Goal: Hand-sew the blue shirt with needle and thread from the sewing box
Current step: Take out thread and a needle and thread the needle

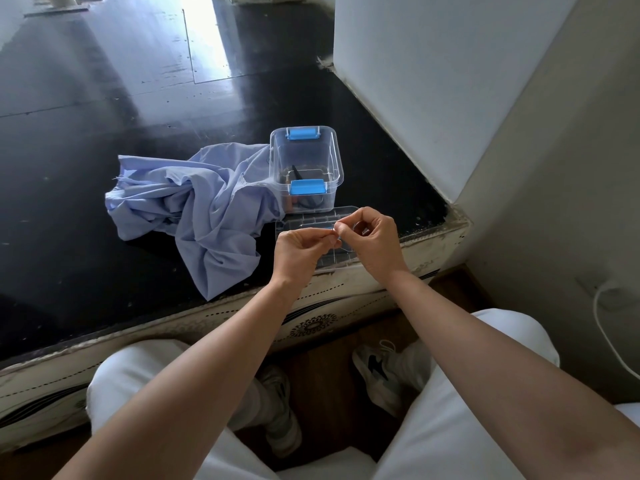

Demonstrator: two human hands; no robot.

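Observation:
The blue shirt lies crumpled on the black table, left of the clear sewing box with blue latches. The box's clear lid lies flat in front of it near the table edge. My left hand and my right hand meet above the lid. Their fingertips pinch something very small between them, likely the needle and thread; it is too thin to make out. Dark items lie in the bottom of the box.
The black table has a worn pale front edge. A white wall block stands right behind the box. My knees in white trousers and my shoes are below the table edge. A white cable hangs at the right.

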